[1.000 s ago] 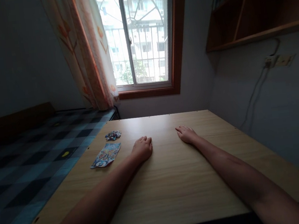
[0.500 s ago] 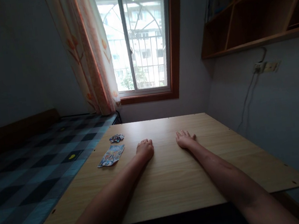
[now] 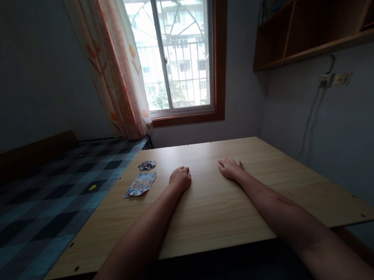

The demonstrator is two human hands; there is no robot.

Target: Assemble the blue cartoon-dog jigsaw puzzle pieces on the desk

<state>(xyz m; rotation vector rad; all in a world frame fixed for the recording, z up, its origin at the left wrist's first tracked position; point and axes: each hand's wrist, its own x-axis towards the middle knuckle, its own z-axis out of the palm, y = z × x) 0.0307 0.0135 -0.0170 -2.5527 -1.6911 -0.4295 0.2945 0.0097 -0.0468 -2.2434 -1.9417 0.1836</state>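
Note:
Both my forearms stretch out over a light wooden board (image 3: pixel 216 209). My left hand (image 3: pixel 180 178) rests on it palm down with the fingers curled into a loose fist, nothing visible inside. My right hand (image 3: pixel 230 168) lies flat on the wood a little to the right, fingers stretched out and holding nothing. To the left of my left hand lies a colourful printed packet (image 3: pixel 140 184). Just beyond the packet sits a small heap of colourful pieces (image 3: pixel 147 165). Neither hand touches them.
A bed with a blue and black checked cover (image 3: pixel 38 208) runs along the left of the board. Ahead is a window (image 3: pixel 175 46) with a patterned curtain (image 3: pixel 112 63). Wooden shelves (image 3: pixel 320 5) hang on the right wall above a socket and cable (image 3: pixel 331 79).
The view has pulled back and tilted slightly, so more of the board's near edge shows. Both hands stay in the same places on the board.

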